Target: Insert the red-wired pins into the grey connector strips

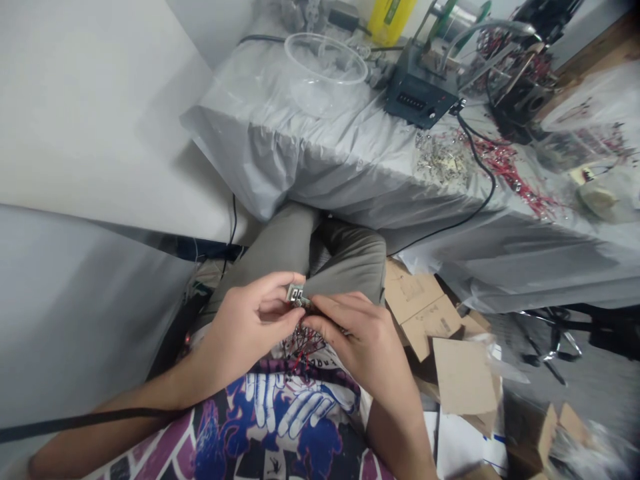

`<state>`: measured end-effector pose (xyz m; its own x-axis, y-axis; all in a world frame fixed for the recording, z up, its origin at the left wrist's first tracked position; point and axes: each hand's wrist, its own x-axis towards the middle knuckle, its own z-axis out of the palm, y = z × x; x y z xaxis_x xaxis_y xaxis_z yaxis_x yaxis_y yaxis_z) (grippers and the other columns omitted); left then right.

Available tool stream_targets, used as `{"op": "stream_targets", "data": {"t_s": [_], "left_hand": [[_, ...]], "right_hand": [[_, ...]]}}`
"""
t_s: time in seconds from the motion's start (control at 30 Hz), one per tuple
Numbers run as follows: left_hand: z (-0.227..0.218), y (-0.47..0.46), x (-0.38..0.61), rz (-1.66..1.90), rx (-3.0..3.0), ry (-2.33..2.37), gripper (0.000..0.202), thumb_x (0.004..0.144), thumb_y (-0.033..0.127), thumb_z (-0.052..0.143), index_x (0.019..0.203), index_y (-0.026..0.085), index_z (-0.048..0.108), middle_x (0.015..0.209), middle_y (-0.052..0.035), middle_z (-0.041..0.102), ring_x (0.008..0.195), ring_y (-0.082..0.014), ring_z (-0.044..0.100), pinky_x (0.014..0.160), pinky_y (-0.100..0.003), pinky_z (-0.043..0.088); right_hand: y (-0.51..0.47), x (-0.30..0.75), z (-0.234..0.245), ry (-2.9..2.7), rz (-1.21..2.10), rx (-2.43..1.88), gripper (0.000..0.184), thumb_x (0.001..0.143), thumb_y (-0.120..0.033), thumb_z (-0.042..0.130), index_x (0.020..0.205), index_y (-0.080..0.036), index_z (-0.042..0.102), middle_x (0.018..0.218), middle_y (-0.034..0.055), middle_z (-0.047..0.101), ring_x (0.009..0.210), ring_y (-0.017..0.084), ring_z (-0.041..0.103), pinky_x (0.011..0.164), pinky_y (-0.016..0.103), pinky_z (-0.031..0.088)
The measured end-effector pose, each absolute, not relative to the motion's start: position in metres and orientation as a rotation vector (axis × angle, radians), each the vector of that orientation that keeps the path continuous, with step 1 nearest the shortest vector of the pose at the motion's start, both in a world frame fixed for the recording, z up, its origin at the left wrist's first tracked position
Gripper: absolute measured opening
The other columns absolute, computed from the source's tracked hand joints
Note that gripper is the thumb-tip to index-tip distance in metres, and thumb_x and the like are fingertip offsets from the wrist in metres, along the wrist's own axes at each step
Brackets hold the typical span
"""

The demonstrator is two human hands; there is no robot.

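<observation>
From the head camera, looking down into my lap, my left hand (245, 323) has thumb and forefinger pinched narrow on a small grey display part (296, 293) and holds it by its left end. My right hand (363, 333) comes in from the other side. Its fingertips are closed tight on the part's lower right corner, so both hands grip the same piece. The part sits above my knees, below and in front of the bench's near edge, not on the bench at all. A tangle of thin red wires (301, 343) hangs just under the part, between my two hands and over my printed shirt.

The bench (280, 153) is draped in a grey plastic sheet. Near its far left corner stands a clear plastic bowl (325, 63). Just right of the bowl is a dark blue soldering station (417, 97), with a yellow bottle (391, 19) behind it at the far edge. Closer to the near edge lies a heap of small metal bits (443, 160), and red wire scraps (507, 170) are strewn just beside it to the right. A black cable (483, 200) runs from the station and over the near edge. Pieces of cardboard (463, 373) lie on the floor to my right.
</observation>
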<state>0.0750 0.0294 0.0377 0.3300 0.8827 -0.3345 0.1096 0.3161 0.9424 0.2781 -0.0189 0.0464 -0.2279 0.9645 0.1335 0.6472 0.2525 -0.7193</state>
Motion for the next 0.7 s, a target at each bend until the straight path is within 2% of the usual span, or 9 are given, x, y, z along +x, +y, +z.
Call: {"op": "stream_targets", "data": {"t_s": [0.23, 0.37, 0.5, 0.7], "left_hand": [[0.034, 0.026, 0.078, 0.68, 1.292, 1.238, 0.041, 0.085, 0.031, 0.075, 0.124, 0.022, 0.079, 0.1, -0.005, 0.085, 0.096, -0.0255, 0.085, 0.086, -0.028, 0.071], [0.037, 0.029, 0.078, 0.668, 1.301, 1.22, 0.038, 0.085, 0.031, 0.074, 0.122, 0.021, 0.079, 0.095, -0.0051, 0.085, 0.093, -0.026, 0.085, 0.086, -0.03, 0.07], [0.04, 0.032, 0.073, 0.605, 1.207, 1.127, 0.04, 0.086, 0.03, 0.075, 0.125, 0.022, 0.076, 0.1, -0.005, 0.085, 0.094, -0.0242, 0.084, 0.093, -0.03, 0.068], [0.038, 0.037, 0.07, 0.567, 1.129, 1.07, 0.045, 0.087, 0.03, 0.08, 0.131, 0.023, 0.074, 0.113, -0.0038, 0.085, 0.103, -0.0223, 0.083, 0.101, -0.031, 0.066]], "right_hand": [[-0.017, 0.271, 0.047, -1.968, 0.701, -1.461, 0.021, 0.11, -0.031, 0.064, 0.116, -0.019, 0.08, 0.108, 0.0083, 0.084, 0.091, 0.022, 0.078, 0.083, 0.04, 0.056], [-0.016, 0.273, 0.046, -1.936, 0.74, -1.428, 0.017, 0.109, -0.03, 0.066, 0.116, -0.021, 0.08, 0.111, 0.0059, 0.084, 0.093, 0.02, 0.078, 0.085, 0.039, 0.056], [-0.016, 0.276, 0.043, -1.868, 0.802, -1.401, 0.02, 0.107, -0.032, 0.071, 0.123, -0.023, 0.078, 0.11, 0.0032, 0.084, 0.093, 0.019, 0.078, 0.087, 0.038, 0.055], [-0.019, 0.277, 0.043, -1.93, 0.709, -1.427, 0.025, 0.105, -0.033, 0.072, 0.126, -0.021, 0.078, 0.113, 0.007, 0.083, 0.096, 0.022, 0.078, 0.087, 0.038, 0.057]]}}
